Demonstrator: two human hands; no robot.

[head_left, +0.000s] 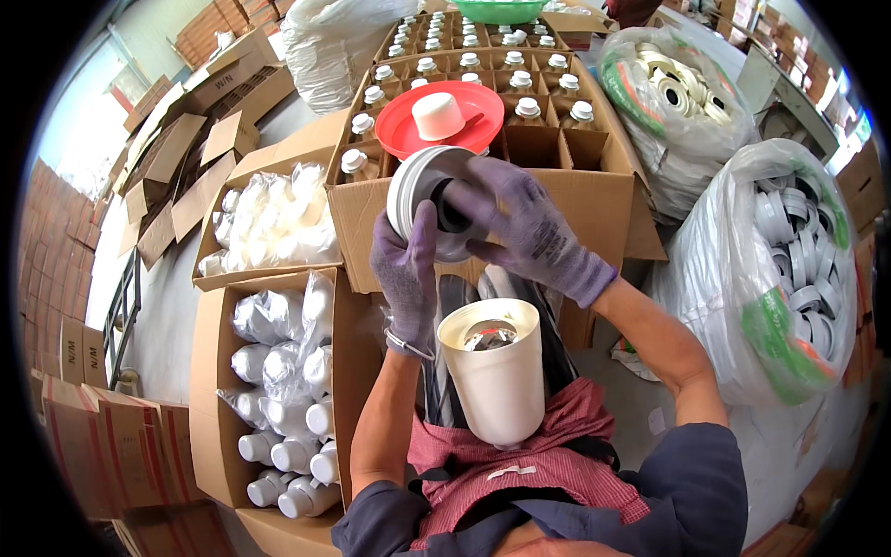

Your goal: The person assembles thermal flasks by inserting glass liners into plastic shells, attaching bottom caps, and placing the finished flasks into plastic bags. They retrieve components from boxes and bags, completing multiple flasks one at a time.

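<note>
My gloved left hand [406, 274] is closed round a grey-white plastic ring [403, 200], its thumb over the near rim. The ring is tilted, and its opening looks dark inside. My gloved right hand [534, 232] is at the ring's right side, fingers reaching over the opening and smeared by motion; whether they grip anything is unclear. Below both hands, a cream vacuum-flask body [494, 395] stands on my lap, open at the top, with a shiny silver liner [490, 335] inside. Just beyond the ring is a red plastic tray [394, 121] bearing a white cup [438, 116].
The tray rests on a divided carton [473, 195] of capped bottles. At left are a carton of grey-white flasks [295, 455] and a box of bagged white parts [278, 223]. Bags of grey rings [803, 251] and cream rings [682, 84] stand at right. Flattened cardboard [181, 139] lies far left.
</note>
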